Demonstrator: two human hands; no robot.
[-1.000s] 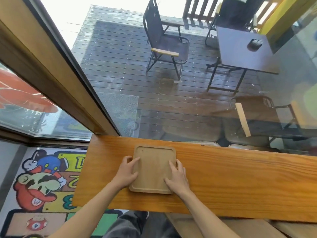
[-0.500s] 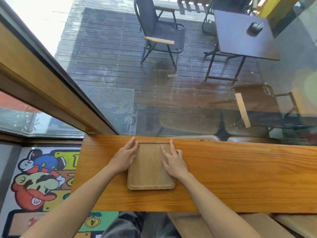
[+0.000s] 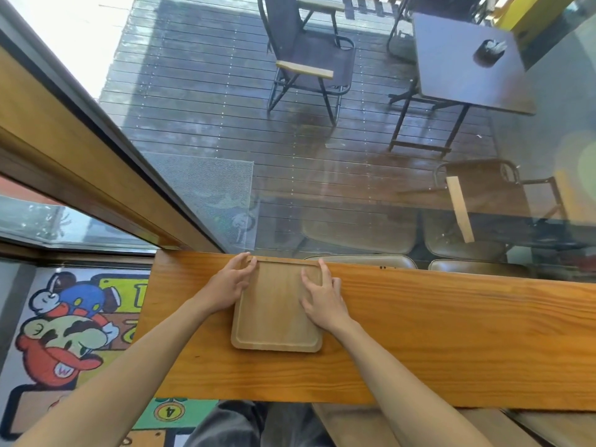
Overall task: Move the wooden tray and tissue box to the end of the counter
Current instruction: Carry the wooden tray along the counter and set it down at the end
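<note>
We had slid the tray (image 3: 274, 314) forward under flat, open fingers (image 3: 314, 279); beyond them glass (image 3: 322, 188) risked a knock; tissue box unseen.

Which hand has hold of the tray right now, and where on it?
Both: left hand on the wooden tray's far-left corner, right hand flat along its right side. Neither lifts it.

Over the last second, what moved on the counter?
The wooden tray slid away from the person until its far edge met the window side of the counter. Both hands stayed flat on it: left hand along the left rim, right hand on the right part. No tissue box is visible.
</note>
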